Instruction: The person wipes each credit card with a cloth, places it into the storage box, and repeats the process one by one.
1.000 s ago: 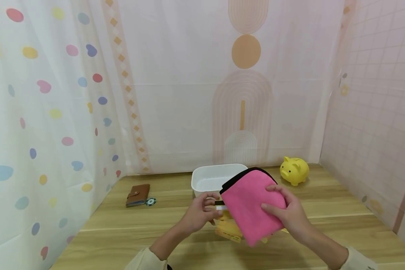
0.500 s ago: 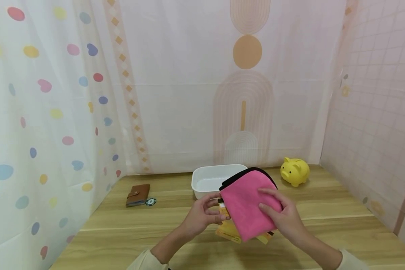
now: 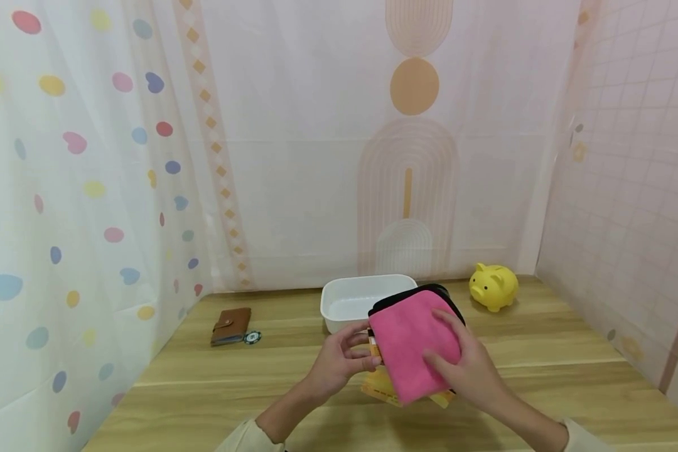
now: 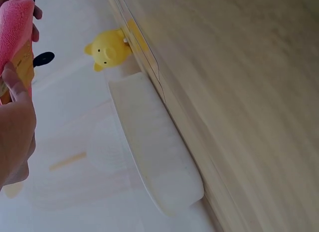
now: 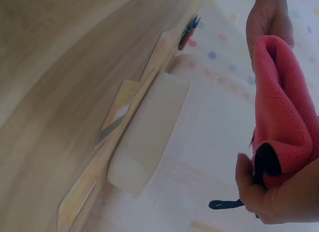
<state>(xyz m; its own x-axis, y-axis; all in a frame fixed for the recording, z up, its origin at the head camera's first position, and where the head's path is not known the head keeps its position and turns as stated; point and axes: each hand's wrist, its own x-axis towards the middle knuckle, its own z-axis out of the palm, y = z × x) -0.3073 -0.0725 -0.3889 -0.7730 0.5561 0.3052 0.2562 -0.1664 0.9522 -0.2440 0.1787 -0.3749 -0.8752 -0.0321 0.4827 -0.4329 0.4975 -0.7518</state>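
A pink pouch (image 3: 415, 351) with black trim is held above the table, its fuzzy pink inside showing in the right wrist view. My right hand (image 3: 469, 364) grips its right side, thumb on the front. At the pouch's left edge my left hand (image 3: 339, 361) pinches an orange and yellow card (image 3: 375, 347), partly hidden behind the pouch. In the left wrist view the card (image 4: 23, 65) lies against the pink fabric. Below the pouch, several yellow cards (image 3: 380, 385) lie on the table, partly covered from view. A black loop (image 5: 225, 204) hangs from the pouch.
A white bin (image 3: 353, 304) stands behind the hands. The yellow piggy bank (image 3: 493, 287) is at the back right. To the left lie a brown wallet (image 3: 231, 326) and a poker chip (image 3: 252, 338). Curtains hang around the table (image 3: 203, 395).
The pouch and right hand have moved slightly left, toward the left hand. The card in the left hand has turned from flat to more upright, and less of it shows beside the pouch.
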